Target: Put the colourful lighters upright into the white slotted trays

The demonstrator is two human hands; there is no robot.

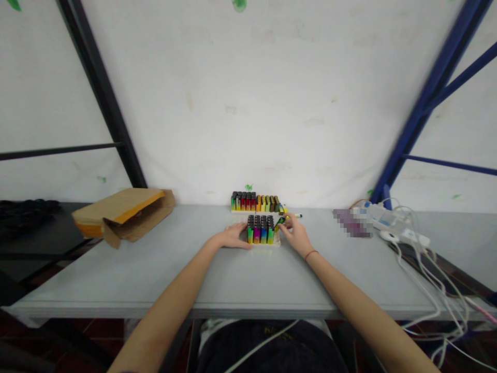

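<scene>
A pale tray [277,242] stands on the table in front of me, holding rows of upright lighters [257,234] with black tops and multicoloured bodies. My left hand [233,236] grips the left end of this tray, thumb at the front corner and fingers along the side. At the right end, my right hand [294,231] pinches a green and yellow lighter [279,221], tilted over the tray's bare strip. Just behind stands a second tray [248,211] with red, green, yellow and dark lighters [267,203].
Near the wall, a pen [298,215] lies right of the back tray. An open cardboard box [124,212] sits at the left. White power strips [382,217] and tangled cables [427,269] cover the right side, beside a blurred purple object [353,224]. The table's front edge [264,311] is close.
</scene>
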